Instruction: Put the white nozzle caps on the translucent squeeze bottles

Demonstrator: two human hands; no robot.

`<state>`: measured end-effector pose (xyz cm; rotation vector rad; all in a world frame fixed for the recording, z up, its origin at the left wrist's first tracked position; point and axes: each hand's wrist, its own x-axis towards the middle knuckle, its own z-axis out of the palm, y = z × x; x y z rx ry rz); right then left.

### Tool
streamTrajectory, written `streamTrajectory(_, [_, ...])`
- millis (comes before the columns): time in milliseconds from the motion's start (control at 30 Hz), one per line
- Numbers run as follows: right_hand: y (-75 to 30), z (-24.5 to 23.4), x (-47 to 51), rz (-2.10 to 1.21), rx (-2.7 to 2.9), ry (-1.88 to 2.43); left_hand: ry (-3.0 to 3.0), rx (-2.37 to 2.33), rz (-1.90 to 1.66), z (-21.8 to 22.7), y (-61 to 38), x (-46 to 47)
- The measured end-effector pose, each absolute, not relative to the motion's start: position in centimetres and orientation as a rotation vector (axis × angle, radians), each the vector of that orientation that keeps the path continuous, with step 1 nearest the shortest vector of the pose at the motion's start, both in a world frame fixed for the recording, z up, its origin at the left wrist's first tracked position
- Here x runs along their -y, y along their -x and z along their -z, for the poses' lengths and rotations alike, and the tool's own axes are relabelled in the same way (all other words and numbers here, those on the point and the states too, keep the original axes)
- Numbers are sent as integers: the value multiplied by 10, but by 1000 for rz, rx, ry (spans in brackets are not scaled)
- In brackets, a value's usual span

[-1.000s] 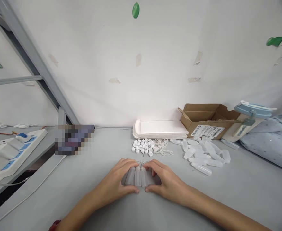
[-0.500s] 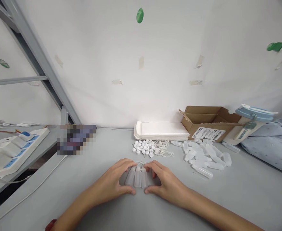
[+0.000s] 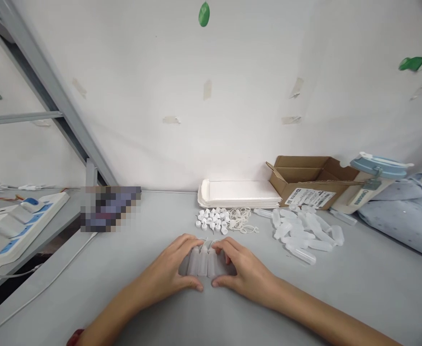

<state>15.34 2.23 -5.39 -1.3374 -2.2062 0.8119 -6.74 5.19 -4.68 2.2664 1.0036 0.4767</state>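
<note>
Three small translucent plastic bottles (image 3: 202,262) lie side by side on the grey table (image 3: 341,298), tips pointing away from me. My left hand (image 3: 167,274) cups them from the left and my right hand (image 3: 243,271) from the right, fingers curled round the row and thumbs pressed at its near end. Beyond my hands lie several small white caps (image 3: 211,220) and a tangle of thin white loops (image 3: 242,221). To the right is a heap of several more translucent bottles (image 3: 304,233).
A stack of flat white trays (image 3: 240,193) lies against the wall. Right of it are an open cardboard box (image 3: 310,182), a tipped jug with a blue lid (image 3: 373,180) and pale blue cloth (image 3: 405,216). A power strip (image 3: 16,226) and cable (image 3: 45,288) lie left.
Both hands stay cupped round the three bottles in the same spot. Only the view has shifted slightly up and down.
</note>
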Motion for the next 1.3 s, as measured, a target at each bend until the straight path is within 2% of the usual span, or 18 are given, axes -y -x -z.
streamTrajectory(200, [-158, 49, -21, -820, 2194, 1352, -2249, -1009, -442, 43, 68, -50])
streamTrajectory(433, [-182, 37, -27, -661, 2053, 1389, -2226, -1063, -404, 40, 71, -50])
streamTrajectory(733, [-254, 17, -20, -307, 1905, 1600, -2216, -1083, -416, 28, 61, -48])
streamTrajectory(900, [-279, 21, -22, -22, 1964, 1773, -2541, -1007, -515, 10, 24, -70])
streamTrajectory(1000, [-284, 23, -22, 96, 2015, 1897, -2673, -953, -448, 6, -5, -86])
streamTrajectory(1300, [-279, 8, -6, 74, 2181, 1951, -2772, -968, -427, 19, -48, -102])
